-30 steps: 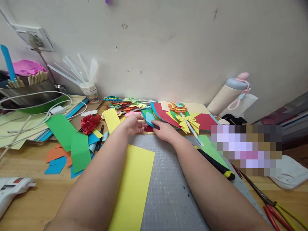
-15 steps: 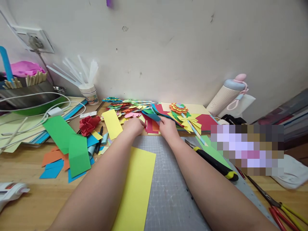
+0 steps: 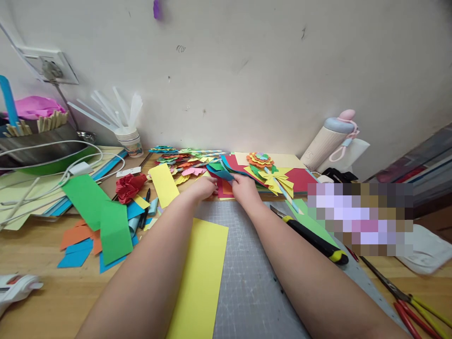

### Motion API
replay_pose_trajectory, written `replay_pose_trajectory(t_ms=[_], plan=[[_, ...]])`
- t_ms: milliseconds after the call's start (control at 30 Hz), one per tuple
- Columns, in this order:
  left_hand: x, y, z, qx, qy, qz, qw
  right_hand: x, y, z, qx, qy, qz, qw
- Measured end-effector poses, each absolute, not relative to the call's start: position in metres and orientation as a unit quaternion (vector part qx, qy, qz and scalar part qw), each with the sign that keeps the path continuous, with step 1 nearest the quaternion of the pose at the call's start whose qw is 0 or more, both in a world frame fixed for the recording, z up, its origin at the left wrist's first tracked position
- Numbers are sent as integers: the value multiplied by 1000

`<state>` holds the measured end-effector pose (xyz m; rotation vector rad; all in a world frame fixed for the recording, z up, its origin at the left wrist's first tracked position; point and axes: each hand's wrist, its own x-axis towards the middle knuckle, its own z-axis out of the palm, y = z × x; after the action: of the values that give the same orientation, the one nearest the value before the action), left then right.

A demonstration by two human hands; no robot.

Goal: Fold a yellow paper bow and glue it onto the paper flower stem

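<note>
At the back of the grey cutting mat (image 3: 243,263), my right hand (image 3: 246,189) pinches the edge of a blue paper sheet (image 3: 226,175) on a pile of coloured paper. Close by on the left is my left hand (image 3: 205,188), its fingers curled beside the red and orange sheets (image 3: 226,188); what they hold, if anything, is hidden. Beneath my left forearm a yellow sheet (image 3: 203,268) lies partly over the mat. A layered paper flower (image 3: 260,160) on a striped stem rests on the pile to the right.
Pliers with black handles (image 3: 314,240) and scissors (image 3: 399,292) lie to the right, near a bottle (image 3: 328,141). On the left are green paper pieces (image 3: 115,230), crumpled red paper (image 3: 130,187), a cup of clear sticks (image 3: 130,141) and a glue gun (image 3: 17,289). A wall stands behind.
My left fingers have shifted slightly at the red sheets. My right hand keeps its pinch on the blue paper. The whole view has tilted a little.
</note>
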<state>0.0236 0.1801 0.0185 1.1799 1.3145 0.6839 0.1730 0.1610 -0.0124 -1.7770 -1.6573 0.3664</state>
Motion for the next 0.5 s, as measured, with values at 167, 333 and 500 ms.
replay_pose_trajectory(t_ms=[167,333,500], plan=[[26,181,34,403,563,272,668,173,159,-10,-682,-640,147,322],[26,185,32,382,546,277,692,171,159,-11,-695,-638,150,296],[37,180,18,451,530,279,661,173,160,-9,-697,-642,176,267]])
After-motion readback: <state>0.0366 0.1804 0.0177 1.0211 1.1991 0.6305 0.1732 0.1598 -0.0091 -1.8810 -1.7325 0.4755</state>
